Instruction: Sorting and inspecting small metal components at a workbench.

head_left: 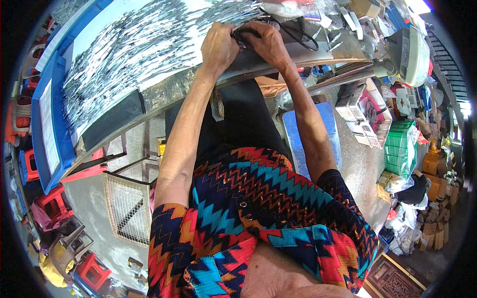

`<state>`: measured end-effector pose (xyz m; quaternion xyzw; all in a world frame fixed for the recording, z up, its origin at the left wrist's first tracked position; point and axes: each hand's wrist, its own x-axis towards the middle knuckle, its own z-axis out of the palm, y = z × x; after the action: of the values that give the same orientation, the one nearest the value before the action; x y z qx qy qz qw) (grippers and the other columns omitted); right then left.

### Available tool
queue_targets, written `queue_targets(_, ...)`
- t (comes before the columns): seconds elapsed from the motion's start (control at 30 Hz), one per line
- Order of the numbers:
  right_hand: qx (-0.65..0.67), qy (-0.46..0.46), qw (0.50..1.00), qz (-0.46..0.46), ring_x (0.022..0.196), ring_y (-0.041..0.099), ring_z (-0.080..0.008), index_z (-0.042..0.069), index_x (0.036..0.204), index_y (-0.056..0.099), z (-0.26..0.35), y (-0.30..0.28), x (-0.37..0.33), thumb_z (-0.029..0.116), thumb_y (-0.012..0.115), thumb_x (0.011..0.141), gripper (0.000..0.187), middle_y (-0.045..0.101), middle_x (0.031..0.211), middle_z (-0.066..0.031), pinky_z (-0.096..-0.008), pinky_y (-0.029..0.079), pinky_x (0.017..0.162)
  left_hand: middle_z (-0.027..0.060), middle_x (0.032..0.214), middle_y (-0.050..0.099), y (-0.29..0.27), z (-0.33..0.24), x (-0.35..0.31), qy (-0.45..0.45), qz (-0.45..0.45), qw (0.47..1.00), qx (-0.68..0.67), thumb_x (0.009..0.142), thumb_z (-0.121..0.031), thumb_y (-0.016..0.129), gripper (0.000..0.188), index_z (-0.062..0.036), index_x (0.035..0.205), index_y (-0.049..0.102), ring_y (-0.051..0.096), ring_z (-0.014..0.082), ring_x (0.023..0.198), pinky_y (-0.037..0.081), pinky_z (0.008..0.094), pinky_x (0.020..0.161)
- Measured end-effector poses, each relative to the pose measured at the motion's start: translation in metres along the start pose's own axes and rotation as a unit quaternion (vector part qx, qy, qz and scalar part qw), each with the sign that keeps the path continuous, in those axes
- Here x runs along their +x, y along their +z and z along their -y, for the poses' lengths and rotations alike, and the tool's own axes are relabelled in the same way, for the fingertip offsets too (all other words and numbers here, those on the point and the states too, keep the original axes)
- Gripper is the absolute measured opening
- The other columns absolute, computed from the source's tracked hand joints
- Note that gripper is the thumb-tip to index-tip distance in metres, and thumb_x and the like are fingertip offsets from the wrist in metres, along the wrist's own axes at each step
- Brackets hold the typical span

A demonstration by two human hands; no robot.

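My left hand [219, 45] and my right hand [268, 45] come together over the near edge of the worktable, fingers bent inward. Between them is a small black object [244, 35], pinched by both hands; its kind is largely hidden by the fingers. A thin black cord [309, 47] loops out on the table beside my right hand. Left of my left hand spreads a wide layer of small, narrow black and silvery pieces [144, 47] on a white surface. Several of these pieces also lie just beyond my fingers.
A blue tray [49, 164] stands at the table's left end. Clear plastic bags [293, 9] and a pale desktop device [415, 57] crowd the right side. Below are a blue board [318, 129], a green crate [399, 149], cartons [432, 186] and red stools [93, 270].
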<state>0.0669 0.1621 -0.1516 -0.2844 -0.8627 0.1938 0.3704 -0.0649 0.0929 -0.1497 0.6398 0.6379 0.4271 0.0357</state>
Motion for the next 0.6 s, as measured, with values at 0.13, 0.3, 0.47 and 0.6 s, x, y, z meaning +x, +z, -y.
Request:
queue_targets(0.13,0.096,0.032,0.995,-0.022,0.069,0.055,-0.0079,-0.001,0.089,0.061,-0.003,0.001,-0.003,0.005,0.059,0.075,0.015,0.064,0.077,-0.0075,-0.0243,0.045,0.063,0.0214,0.083,0.055,-0.004,0.002,0.002,0.005,-0.012,0.999,-0.038,0.07,-0.003,0.053,0.021,0.0005,0.089,0.061,0.054,0.035,0.081,0.044,0.0397,0.072)
queue_targets(0.3,0.191,0.097,0.976,-0.031,0.067,0.052,-0.0059,-0.002,0.087,0.063,-0.001,-0.006,-0.006,0.005,0.059,0.075,0.015,0.062,0.074,-0.0038,-0.0214,0.044,0.062,0.0229,0.084,0.055,-0.017,-0.003,-0.001,-0.049,0.016,0.997,-0.064,0.079,-0.01,0.048,0.023,0.0015,0.097,0.058,0.054,0.0355,0.082,0.042,0.0404,0.074)
queue_targets(0.47,0.234,0.119,0.963,-0.059,0.063,0.052,-0.0082,-0.003,0.083,0.062,0.016,-0.013,-0.004,0.005,0.058,0.073,0.014,0.062,0.07,-0.0077,-0.0246,0.043,0.06,0.0106,0.086,0.055,-0.03,0.0,-0.015,-0.103,0.015,0.987,-0.125,0.086,-0.019,0.046,0.034,0.0044,0.11,0.052,0.05,0.0183,0.076,0.041,0.029,0.071)
queue_targets(0.6,0.243,0.136,0.957,-0.083,0.062,0.05,-0.0069,-0.003,0.082,0.063,0.012,-0.018,-0.005,0.006,0.057,0.075,0.013,0.061,0.067,-0.0052,-0.0236,0.042,0.058,0.0017,0.074,0.054,-0.043,-0.021,-0.021,-0.228,0.057,0.912,-0.336,0.087,-0.017,0.047,0.027,0.0009,0.105,0.056,0.044,0.0091,0.062,0.037,0.021,0.057)
